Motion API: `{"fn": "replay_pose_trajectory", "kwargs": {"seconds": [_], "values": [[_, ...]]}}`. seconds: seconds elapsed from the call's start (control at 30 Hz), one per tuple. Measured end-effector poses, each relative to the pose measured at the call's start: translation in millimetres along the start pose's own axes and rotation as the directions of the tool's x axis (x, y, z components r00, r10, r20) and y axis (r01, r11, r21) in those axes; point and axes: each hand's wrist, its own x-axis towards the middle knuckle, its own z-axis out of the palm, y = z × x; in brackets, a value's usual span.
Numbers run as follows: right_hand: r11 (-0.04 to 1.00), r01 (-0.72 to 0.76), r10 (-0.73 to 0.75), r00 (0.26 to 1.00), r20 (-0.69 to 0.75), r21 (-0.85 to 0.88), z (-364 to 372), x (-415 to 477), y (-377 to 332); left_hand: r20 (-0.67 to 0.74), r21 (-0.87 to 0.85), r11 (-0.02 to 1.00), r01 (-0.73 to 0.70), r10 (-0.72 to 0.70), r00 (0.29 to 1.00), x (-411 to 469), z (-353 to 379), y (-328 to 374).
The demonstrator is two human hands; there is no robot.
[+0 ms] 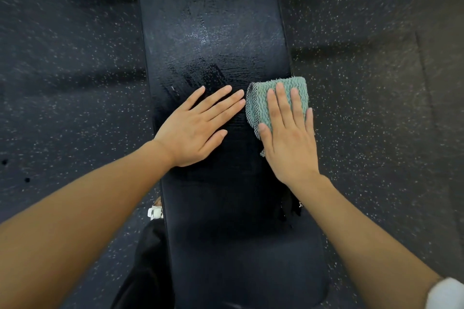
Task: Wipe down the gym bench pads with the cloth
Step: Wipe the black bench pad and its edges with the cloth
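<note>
The cloth (259,108), a green waffle-weave rag folded small, lay on the right edge of the bench (216,32) pad, about halfway along the length you could see. Your right hand (288,143) pressed it flat, fingers straight and spread on top rather than curled round it, so the cloth was pinned, not gripped. Your left hand (195,130) rested palm-down on the bare pad just beside it, fingers straight too, their tips nearly touching the cloth's checkered inner edge. The pad's long axis ran straight away from you. Beyond your hands it showed wet, streaky smears, while the stretch nearer you looked dull and dry. Judging by that, the part under and behind your hands was probably what remained to wipe. Since the cloth sat at the right margin, a sweep leftward across the width would have run straight into your left hand unless you lifted it clear. Speckled rubber floor (75,57) flanked the bench on both sides, and a white shoe (155,212) showed at its left edge.
</note>
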Motion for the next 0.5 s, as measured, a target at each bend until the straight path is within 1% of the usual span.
{"fn": "replay_pose_trajectory", "kwargs": {"seconds": [0.1,0.23,0.4,0.5], "values": [[1.0,-0.017,0.017,0.999,-0.027,-0.002,0.1,0.8,-3.4,-0.002,-0.006,1.0,0.003,-0.003,1.0,0.0,0.4,0.0],[1.0,-0.019,0.02,0.999,-0.037,0.008,4.4,-22.7,-5.7,0.001,-0.008,1.0,0.0,0.0,1.0,0.4,-0.4,0.3],[1.0,0.019,-0.019,1.0,-0.002,0.003,13.7,-85.9,-8.5,0.001,-0.008,1.0,0.003,-0.003,1.0,0.0,-0.6,1.3],[0.999,0.037,-0.036,0.999,0.029,-0.029,19.8,-127.7,-13.5,0.005,0.0,1.0,0.009,-0.009,1.0,0.2,-0.8,1.0]]}}
